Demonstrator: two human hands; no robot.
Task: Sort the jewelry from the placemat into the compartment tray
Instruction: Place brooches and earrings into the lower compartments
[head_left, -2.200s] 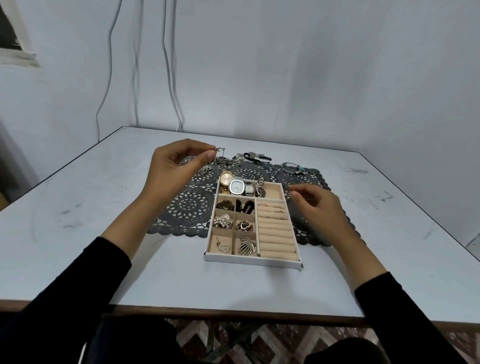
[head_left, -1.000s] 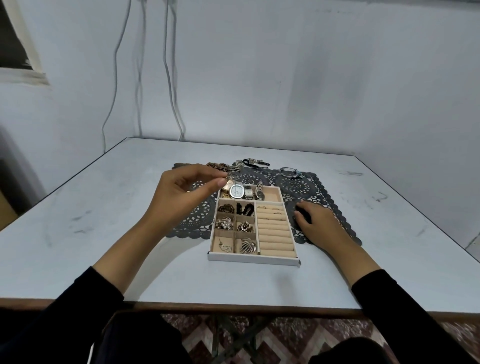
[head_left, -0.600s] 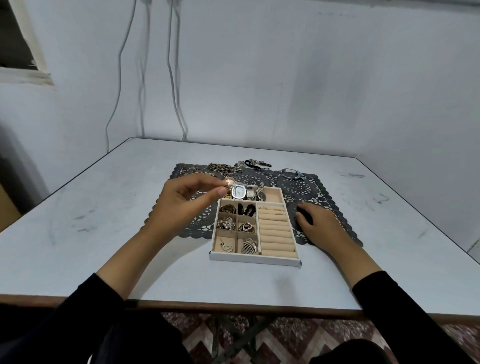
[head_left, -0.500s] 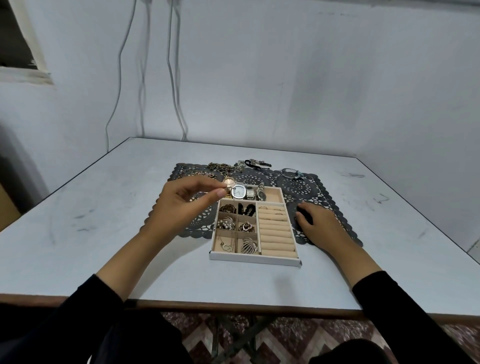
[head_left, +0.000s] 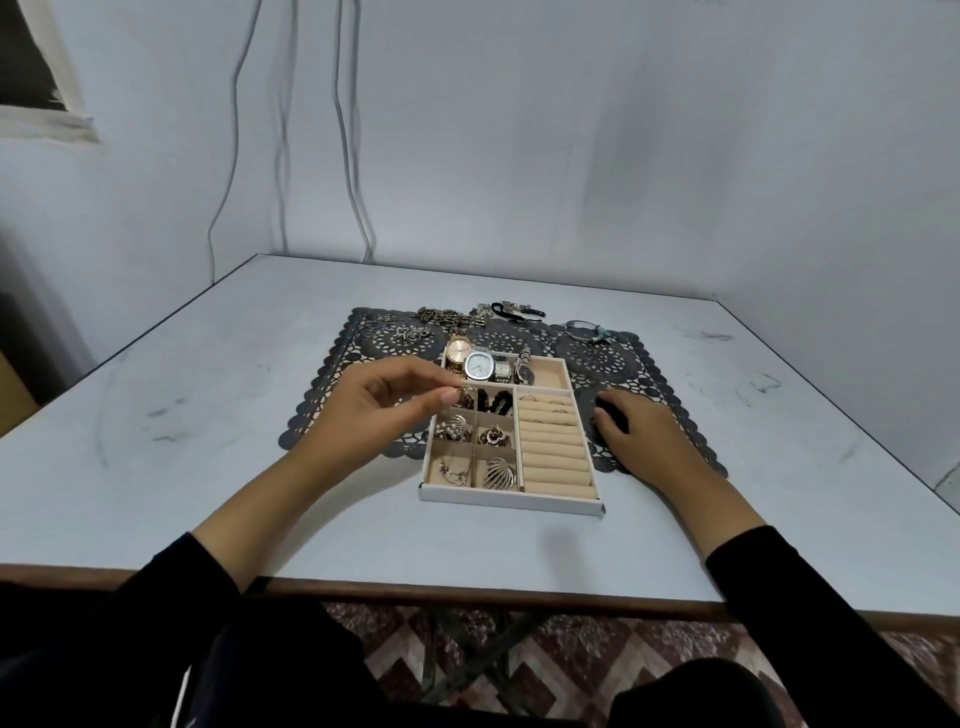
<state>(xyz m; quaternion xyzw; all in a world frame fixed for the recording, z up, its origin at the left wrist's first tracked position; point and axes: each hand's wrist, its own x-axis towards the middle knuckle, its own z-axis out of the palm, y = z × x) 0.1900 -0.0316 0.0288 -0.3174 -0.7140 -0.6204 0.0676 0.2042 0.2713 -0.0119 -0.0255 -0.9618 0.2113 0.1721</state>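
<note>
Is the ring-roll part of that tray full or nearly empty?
Nearly empty. The ring rolls of the tray hold only a couple of rings at the far end; the nearer rows are bare.

The person wears a plain black long-sleeved top. The left sleeve (head_left: 156, 623) and the right sleeve (head_left: 789, 597) are the same dull black cloth. Each ends partway up the forearm, so the left hand (head_left: 379, 410) and right hand (head_left: 644, 436) are bare. Dark trousers (head_left: 291, 670) cover the legs.
</note>
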